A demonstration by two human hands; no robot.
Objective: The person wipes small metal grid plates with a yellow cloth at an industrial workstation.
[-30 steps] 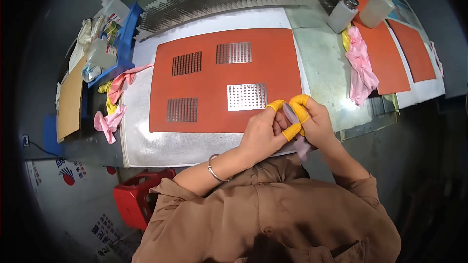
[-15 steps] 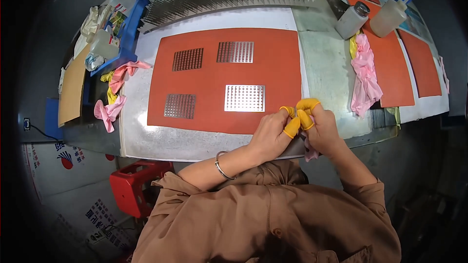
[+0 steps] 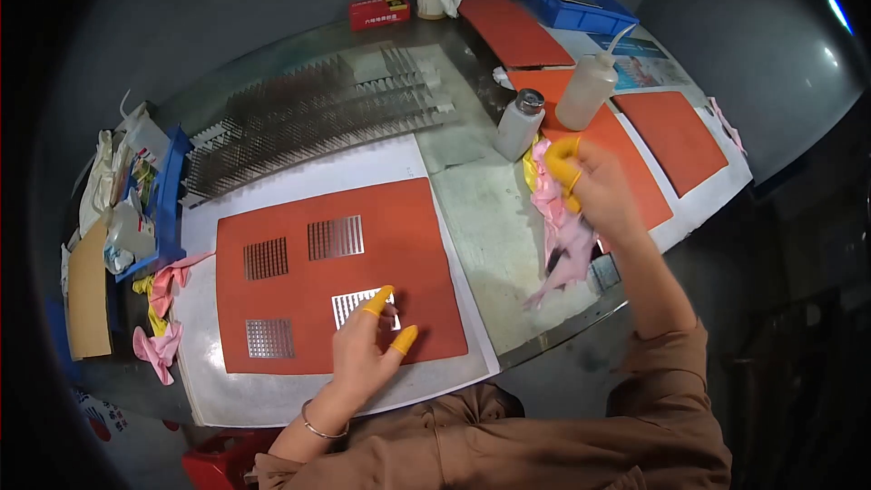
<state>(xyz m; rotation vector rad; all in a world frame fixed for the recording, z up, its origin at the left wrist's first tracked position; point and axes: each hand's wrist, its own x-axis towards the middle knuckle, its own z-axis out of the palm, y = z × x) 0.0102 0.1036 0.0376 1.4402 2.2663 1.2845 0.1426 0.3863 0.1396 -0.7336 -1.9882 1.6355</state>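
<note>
My left hand, with yellow finger cots, rests on a shiny perforated metal plate lying on the large red mat. Three more small perforated plates lie on the same mat. My right hand, also in yellow cots, is out to the right, gripping a pink cloth that drapes over the metal bench top.
A capped white bottle and a squeeze bottle stand behind the cloth. More red mats lie right. Long metal grid strips cover the back. Blue trays and pink cloths sit at the edges.
My hands were together at the mat's front right corner. They have parted: the right has gone right to the pink cloth, the left has moved onto the shiny plate. The view has shifted right.
</note>
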